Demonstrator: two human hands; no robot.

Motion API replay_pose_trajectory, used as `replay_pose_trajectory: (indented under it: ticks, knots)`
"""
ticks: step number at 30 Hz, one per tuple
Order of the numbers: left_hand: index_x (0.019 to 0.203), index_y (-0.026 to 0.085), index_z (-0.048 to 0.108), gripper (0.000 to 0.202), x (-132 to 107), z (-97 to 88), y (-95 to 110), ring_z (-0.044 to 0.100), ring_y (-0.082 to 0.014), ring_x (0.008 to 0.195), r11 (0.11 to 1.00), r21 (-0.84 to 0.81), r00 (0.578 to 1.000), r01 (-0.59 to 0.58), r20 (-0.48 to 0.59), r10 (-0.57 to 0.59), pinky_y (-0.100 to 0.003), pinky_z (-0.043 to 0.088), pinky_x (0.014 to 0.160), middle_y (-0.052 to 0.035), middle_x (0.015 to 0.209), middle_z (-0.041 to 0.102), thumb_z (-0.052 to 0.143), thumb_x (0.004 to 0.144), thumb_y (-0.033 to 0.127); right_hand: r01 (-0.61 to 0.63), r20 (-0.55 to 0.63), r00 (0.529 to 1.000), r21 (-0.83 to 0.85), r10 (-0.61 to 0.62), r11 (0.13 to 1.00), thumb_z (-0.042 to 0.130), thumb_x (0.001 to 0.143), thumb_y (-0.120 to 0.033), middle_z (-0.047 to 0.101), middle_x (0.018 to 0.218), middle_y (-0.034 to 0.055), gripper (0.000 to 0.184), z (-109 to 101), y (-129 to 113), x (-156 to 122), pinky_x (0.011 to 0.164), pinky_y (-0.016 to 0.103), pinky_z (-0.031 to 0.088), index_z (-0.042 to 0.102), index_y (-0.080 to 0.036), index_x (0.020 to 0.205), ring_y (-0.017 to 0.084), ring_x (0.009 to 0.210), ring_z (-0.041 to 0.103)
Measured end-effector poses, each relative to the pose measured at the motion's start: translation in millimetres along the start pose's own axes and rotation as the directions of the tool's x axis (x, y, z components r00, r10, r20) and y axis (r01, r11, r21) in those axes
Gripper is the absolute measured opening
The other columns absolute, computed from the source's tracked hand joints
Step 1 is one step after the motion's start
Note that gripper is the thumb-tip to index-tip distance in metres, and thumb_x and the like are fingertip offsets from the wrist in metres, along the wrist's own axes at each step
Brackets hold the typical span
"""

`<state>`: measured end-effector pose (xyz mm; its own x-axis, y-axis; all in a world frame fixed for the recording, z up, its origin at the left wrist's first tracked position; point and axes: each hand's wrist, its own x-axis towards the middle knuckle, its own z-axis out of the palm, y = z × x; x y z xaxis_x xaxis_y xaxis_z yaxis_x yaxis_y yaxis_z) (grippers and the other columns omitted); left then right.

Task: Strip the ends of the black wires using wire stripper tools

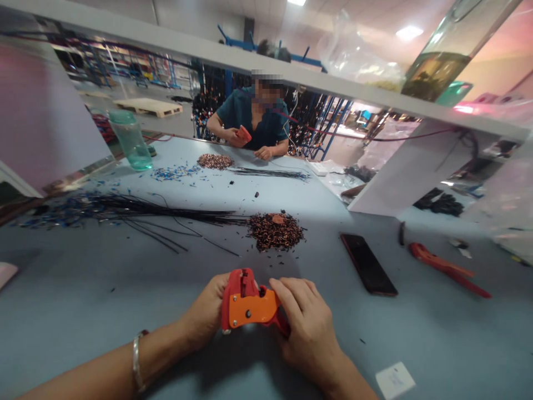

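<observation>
Left hand (207, 312) near curled right hand (308, 322)

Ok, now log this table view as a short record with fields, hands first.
Left hand: on the left end of a red-and-orange hand tool
Right hand: around that tool's right end
Beyond the hands: pile of dark cut bits, black wires stretching left from it
Right side: phone, screen dark; red tool farther right
Far side: co-worker holding an orange-red tool
Far left: green bottle, upright

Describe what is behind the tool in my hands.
Part of your left hand; beyond, a pile of dark pieces on the table. The tool covers the rest of that hand.
</observation>
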<state>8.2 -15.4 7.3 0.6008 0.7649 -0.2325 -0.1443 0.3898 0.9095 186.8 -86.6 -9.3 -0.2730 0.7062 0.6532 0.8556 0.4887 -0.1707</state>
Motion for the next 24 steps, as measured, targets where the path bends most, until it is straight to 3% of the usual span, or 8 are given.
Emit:
replay_pose_trajectory:
  ticks: [6, 15, 24]
  knots:
    - [0.069, 0.015, 0.067, 0.028, 0.1, 1.4, -1.0, 0.058, -0.0130, 0.060, 1.000, 0.004, 1.000, -0.021, 0.009, 0.021, -0.024, 0.046, 0.064, 0.0002, 0.065, 0.068, 0.079, 0.068, 0.040, -0.004, 0.000, 1.000, 0.014, 0.004, 1.000, 0.053, 0.080, -0.014, 0.064, 0.095, 0.0173, 0.042, 1.9, 0.8, 1.9, 0.069, 0.042, 0.051, 0.052, -0.006, 0.121, 0.027, 0.085, 0.060]
    - [0.065, 0.015, 0.064, 0.025, -1.9, 2.6, 3.2, 0.056, -0.0138, 0.060, 0.999, 0.042, 0.999, -0.035, -0.004, 0.035, -0.024, 0.043, 0.063, 0.0011, 0.064, 0.066, 0.082, 0.059, 0.033, 0.030, -0.034, 0.999, -0.071, -0.033, 0.997, 0.046, 0.086, -0.015, 0.065, 0.079, 0.0112, 0.025, 4.1, -1.6, 1.1, 0.060, 0.035, 0.050, 0.056, -0.010, 0.109, 0.023, 0.071, 0.061]
    - [0.067, 0.016, 0.070, 0.016, -1.9, 3.2, 1.5, 0.053, -0.0129, 0.057, 0.992, 0.098, 0.997, -0.080, 0.026, 0.078, -0.023, 0.042, 0.061, 0.0023, 0.061, 0.065, 0.079, 0.064, 0.029, 0.025, -0.010, 1.000, -0.126, -0.026, 0.992, 0.040, 0.087, -0.015, 0.061, 0.070, 0.0076, 0.020, 5.0, -0.3, -0.2, 0.053, 0.032, 0.044, 0.057, -0.012, 0.098, 0.021, 0.060, 0.055]
